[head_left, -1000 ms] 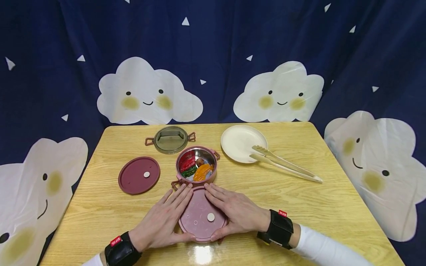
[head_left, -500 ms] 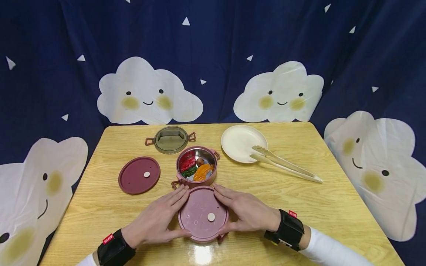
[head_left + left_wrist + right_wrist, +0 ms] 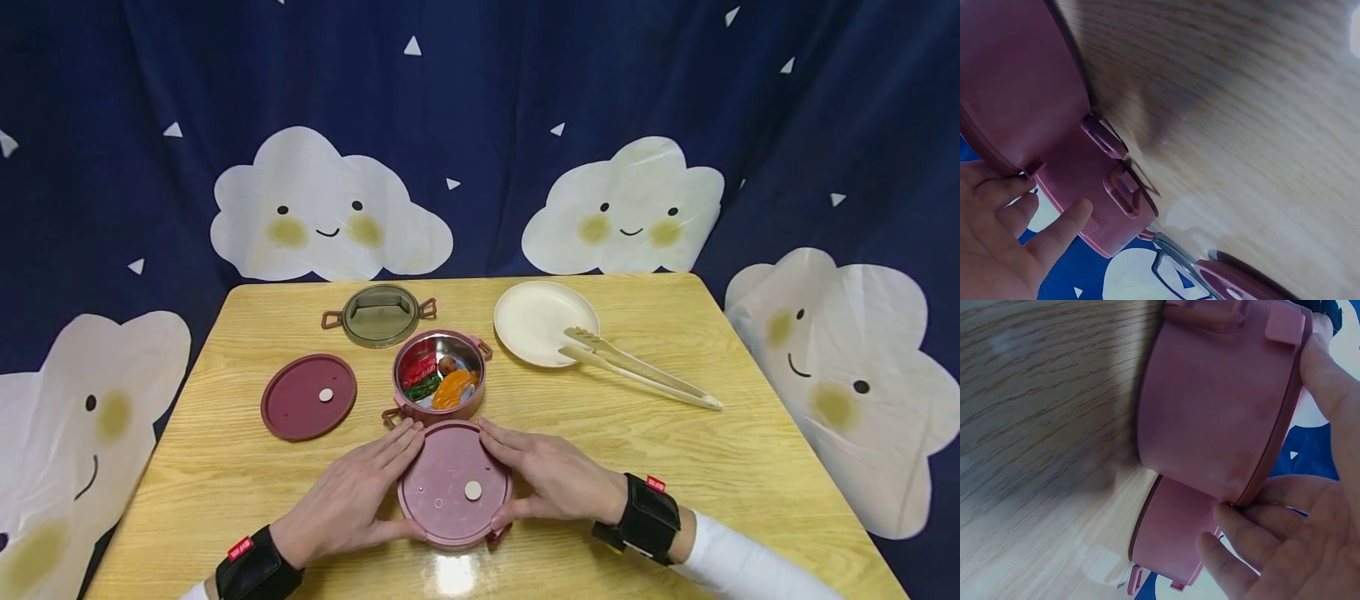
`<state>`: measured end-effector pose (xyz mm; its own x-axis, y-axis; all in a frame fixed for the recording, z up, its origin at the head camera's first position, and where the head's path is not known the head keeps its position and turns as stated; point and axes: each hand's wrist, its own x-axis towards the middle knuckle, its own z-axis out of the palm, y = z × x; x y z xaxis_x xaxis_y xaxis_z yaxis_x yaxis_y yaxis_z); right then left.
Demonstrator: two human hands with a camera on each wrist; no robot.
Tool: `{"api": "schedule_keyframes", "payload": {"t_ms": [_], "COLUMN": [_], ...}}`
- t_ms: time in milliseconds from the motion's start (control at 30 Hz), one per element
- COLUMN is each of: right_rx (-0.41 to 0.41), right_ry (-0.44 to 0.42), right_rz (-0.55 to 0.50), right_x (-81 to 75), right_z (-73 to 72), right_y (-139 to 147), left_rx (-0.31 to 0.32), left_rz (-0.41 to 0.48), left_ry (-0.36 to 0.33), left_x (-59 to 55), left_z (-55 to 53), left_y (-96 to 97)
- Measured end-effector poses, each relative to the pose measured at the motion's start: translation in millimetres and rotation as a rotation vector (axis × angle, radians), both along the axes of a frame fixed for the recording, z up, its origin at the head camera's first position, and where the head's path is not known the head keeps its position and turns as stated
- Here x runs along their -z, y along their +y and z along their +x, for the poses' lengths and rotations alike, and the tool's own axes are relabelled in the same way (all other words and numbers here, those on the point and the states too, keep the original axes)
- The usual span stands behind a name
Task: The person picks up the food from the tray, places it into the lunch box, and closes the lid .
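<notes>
A pink lid (image 3: 453, 467) with a pale round knob covers the pot nearest the person; both wrist views show this pot's tall pink side (image 3: 1210, 400). My left hand (image 3: 348, 500) lies along its left edge, fingertips at the upper rim and thumb at the lower rim. Opposite it, my right hand (image 3: 558, 479) touches the right edge likewise, fingers nearly straight. Just behind stands an uncovered pink pot (image 3: 468, 407) with a steel inside. It contains red food pieces (image 3: 420, 372), a green piece (image 3: 423, 388), an orange piece (image 3: 453, 390) and a small brown ball (image 3: 447, 365).
A dark red lid (image 3: 300, 408) lies to the left. Behind it is a smoky see-through lid (image 3: 380, 329) with two side handles. Beige tongs (image 3: 645, 371) lean on a cream plate (image 3: 536, 317) at the back right. A blue curtain (image 3: 480, 100) hangs beyond the wooden table (image 3: 637, 450).
Both hands have drawn outward, fingertips shifting from over the lid's top to its rim, so more of the lid shows. The pots stay put; the head view has shifted slightly.
</notes>
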<state>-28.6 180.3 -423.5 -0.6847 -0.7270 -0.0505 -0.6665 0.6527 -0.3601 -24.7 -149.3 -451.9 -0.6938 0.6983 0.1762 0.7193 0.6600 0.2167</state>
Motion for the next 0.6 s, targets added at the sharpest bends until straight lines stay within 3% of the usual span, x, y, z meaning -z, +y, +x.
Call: {"api": "schedule_keyframes", "payload": {"t_ms": [400, 600], "right_rx": [-0.01, 0.011], "right_ry": [0.003, -0.044], "right_rz": [-0.022, -0.076], "right_x": [3.7, 5.6], "right_z": [0.3, -3.9], "right_y": [-2.4, -0.3], "left_rx": [-0.015, -0.02], "left_rz": [0.009, 0.047], "left_ry": [-0.008, -0.057], "left_x": [3.7, 2.0], "left_z": [4.2, 1.8], "left_y": [-2.7, -1.5]}}
